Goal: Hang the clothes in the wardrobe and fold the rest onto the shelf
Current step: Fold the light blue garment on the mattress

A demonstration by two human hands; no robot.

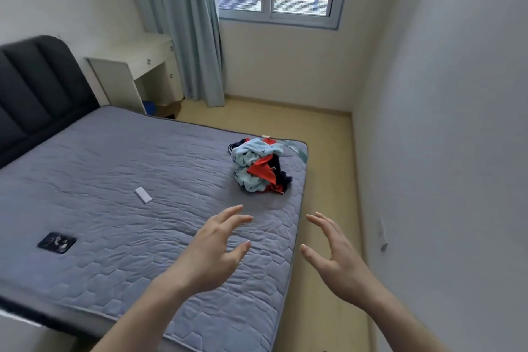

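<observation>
Nothing of the task looks done yet. The clothes (258, 164) lie in one crumpled heap — light blue, red and dark pieces tangled together — near the far right corner of the mattress (114, 168), close to its edge. No garment is unfolded, sorted or in hand.

The left hand (213, 248) is held out above the mattress, fingers spread and slightly curved, holding nothing. The right hand (338, 254) is out beside it, just past the mattress edge over the floor (323, 128), its fingers likewise spread and empty. Both palms face each other and point toward the heap, which lies well ahead of them, untouched.

Neither wardrobe nor shelf shows in this view, so where the clothes will go cannot be told. By the look of it the person is only starting: the whole heap remains to be picked up, separated, hung or folded.

Also on the mattress, apart from the heap — a small white object (143, 194) and a dark phone (57, 242).
</observation>
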